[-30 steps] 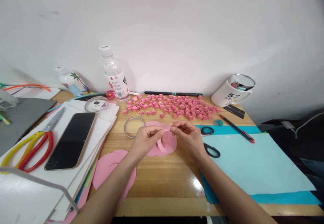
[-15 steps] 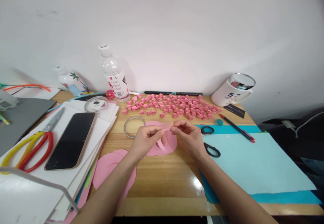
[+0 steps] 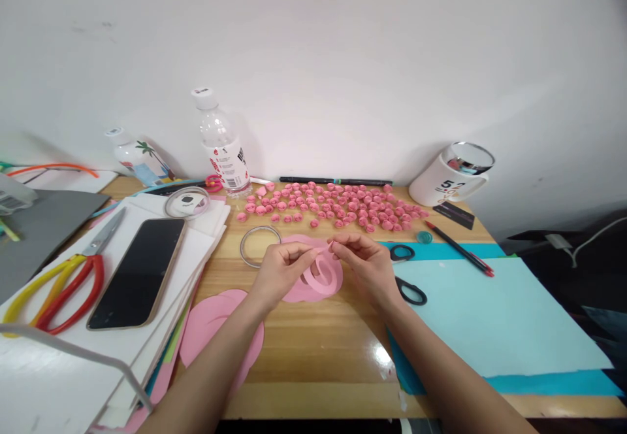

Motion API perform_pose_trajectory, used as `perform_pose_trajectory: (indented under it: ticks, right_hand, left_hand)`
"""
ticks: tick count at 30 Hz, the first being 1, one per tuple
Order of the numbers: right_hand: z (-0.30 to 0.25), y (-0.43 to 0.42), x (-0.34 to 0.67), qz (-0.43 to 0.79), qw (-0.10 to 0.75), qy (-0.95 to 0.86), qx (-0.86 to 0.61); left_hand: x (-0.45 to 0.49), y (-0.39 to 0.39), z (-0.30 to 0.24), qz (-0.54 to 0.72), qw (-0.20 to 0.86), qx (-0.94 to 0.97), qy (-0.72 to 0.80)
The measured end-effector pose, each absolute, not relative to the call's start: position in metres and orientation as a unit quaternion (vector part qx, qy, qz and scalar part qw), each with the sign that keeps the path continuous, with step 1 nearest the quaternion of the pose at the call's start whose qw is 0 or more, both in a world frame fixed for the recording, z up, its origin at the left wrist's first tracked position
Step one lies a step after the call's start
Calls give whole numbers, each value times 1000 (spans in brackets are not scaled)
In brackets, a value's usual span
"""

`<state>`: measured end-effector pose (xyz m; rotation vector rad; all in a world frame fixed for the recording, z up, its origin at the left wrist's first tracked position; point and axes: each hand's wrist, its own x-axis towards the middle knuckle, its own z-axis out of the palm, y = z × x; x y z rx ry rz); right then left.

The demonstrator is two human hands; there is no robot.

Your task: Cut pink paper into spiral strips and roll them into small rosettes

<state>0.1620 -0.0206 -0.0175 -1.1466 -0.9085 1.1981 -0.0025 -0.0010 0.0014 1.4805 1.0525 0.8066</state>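
Note:
Between my two hands a curling pink paper strip (image 3: 324, 282) is held by its upper end. The thumb and fingers of my left hand (image 3: 289, 267) pinch it from the left. My right hand (image 3: 365, 261) pinches the strip's end, which shows as a small pink bit at the fingertips. The strip hangs in a loop over a pink paper circle (image 3: 298, 293) lying on the wooden table (image 3: 313, 349). Behind the hands many small rolled pink paper roses (image 3: 353, 206) are spread out. More pink paper circles (image 3: 215, 319) lie by my left forearm.
Left are a phone (image 3: 140, 270), red-and-yellow scissors (image 3: 88, 270) on papers, and a clear bottle (image 3: 223, 146). A tape roll (image 3: 242, 251) lies near my left hand. Right are black-handled scissors (image 3: 411, 291), light blue paper (image 3: 499, 316), a pen (image 3: 458, 246) and a white mug (image 3: 441, 179).
The strip's loop hangs wider and more visibly below my fingers. My right fingertips have shifted slightly, and a small pink end now shows at them. My left hand stays nearly still.

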Motion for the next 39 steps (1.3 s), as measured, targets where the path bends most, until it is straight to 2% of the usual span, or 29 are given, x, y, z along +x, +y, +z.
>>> perform_pose_trajectory:
  ticks: [17,27,39]
  right_hand:
    - [-16,-21,161,508,590,-390,-491]
    - [-14,-24,159,526,584,-394,-477]
    - [-15,-22,160,493,594,-433,-466]
  left_hand:
    - [0,-1,2,373,609,553,429]
    - [0,-3,2,345,638,544,421]
    - [2,-2,3,380,583,550,462]
